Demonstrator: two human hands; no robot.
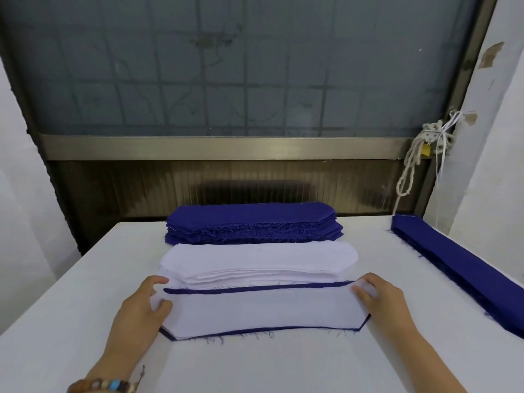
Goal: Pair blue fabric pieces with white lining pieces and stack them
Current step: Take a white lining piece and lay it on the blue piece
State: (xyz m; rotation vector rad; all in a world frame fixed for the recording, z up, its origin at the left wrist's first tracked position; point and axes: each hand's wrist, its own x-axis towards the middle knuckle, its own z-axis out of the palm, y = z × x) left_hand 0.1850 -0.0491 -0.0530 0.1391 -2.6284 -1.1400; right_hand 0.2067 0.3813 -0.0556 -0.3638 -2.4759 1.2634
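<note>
Now the thin white lining piece (255, 310) lies between my hands on a dark blue fabric piece (226, 290) — soft, light, floppy. My left hand (141, 304) and right hand (382, 302) pinch its ends — the surest hold.

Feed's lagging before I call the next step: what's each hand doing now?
Left hand: pinches the left end of the white lining piece.
Right hand: fingers on its right end; grip cannot be told.
</note>
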